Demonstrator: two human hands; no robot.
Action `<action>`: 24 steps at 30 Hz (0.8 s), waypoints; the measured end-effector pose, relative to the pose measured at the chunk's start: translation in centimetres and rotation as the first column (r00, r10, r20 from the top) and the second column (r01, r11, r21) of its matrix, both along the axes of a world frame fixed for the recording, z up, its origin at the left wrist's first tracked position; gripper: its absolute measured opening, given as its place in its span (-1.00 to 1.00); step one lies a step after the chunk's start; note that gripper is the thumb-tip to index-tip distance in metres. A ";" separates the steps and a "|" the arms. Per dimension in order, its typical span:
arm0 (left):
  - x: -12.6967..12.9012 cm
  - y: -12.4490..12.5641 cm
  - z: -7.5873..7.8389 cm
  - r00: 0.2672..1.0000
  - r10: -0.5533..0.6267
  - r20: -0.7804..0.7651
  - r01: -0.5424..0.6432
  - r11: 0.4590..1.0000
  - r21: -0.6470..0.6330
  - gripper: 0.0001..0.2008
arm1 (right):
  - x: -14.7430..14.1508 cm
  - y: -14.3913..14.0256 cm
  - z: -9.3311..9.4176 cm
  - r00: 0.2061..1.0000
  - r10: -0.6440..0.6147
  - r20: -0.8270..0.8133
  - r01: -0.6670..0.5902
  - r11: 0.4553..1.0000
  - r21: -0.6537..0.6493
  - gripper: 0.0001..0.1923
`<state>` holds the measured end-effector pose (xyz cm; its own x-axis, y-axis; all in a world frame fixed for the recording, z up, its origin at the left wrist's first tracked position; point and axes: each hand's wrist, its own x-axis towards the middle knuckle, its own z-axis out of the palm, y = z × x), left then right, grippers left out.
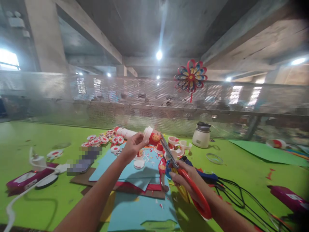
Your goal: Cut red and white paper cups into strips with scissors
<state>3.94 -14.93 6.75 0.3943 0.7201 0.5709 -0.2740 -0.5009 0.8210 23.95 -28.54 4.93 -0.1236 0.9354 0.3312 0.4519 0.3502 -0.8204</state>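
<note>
My left hand [135,145] is closed around a red-and-white paper cup [153,136], which lies on its side in the air above the sheets. Scissors [196,190] with red handles are in my right hand [183,174], whose fingers wrap the grips. Their blades point up and away, at the cup's right end; whether they bite into the paper cannot be made out. Below the cup, light blue paper [108,166] carries small scraps and a round white cup piece [139,164]. Cut cup pieces [180,147] lie just beyond the scissors.
White discs with red centres [95,141] are piled at the left, near a stack of paper cups [126,133]. A white jar [201,137] stands behind. Black cables [238,190] run to the right. A magenta power strip [26,180] lies left.
</note>
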 end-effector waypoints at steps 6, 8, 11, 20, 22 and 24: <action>-0.4 0.0 -0.3 1.000 -0.001 0.000 0.001 1.000 -0.002 -0.80 | -0.2 1.5 -1.4 0.993 -0.038 0.109 0.035 0.999 0.029 -0.74; -0.5 0.0 -0.4 1.000 -0.014 -0.011 0.014 1.000 -0.010 -0.78 | -0.2 1.6 -2.0 0.987 -0.084 0.138 0.079 0.996 0.043 -0.74; -0.5 -0.1 -0.4 0.999 -0.011 -0.037 0.010 1.000 -0.004 -0.79 | -0.1 1.5 -2.7 0.976 -0.133 0.170 0.124 0.990 0.061 -0.72; -2.2 1.0 0.0 0.997 0.065 0.043 -0.065 0.998 0.013 -0.83 | 1.3 1.3 -3.0 0.953 -0.088 0.291 0.088 0.996 0.012 -0.62; -2.9 1.4 0.1 0.997 0.068 0.044 -0.068 0.998 0.011 -0.82 | 1.5 1.4 -3.0 0.957 -0.052 0.286 0.057 0.998 -0.007 -0.62; -3.5 1.6 0.1 0.998 0.063 0.015 -0.063 0.998 -0.002 -0.78 | 1.7 1.3 -3.1 0.966 -0.053 0.252 0.055 0.998 -0.001 -0.61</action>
<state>0.49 -13.31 6.80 0.3395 0.7441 0.5754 -0.2543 -0.5163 0.8178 25.62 -27.26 1.86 -0.1509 0.9456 0.2882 0.6625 0.3131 -0.6805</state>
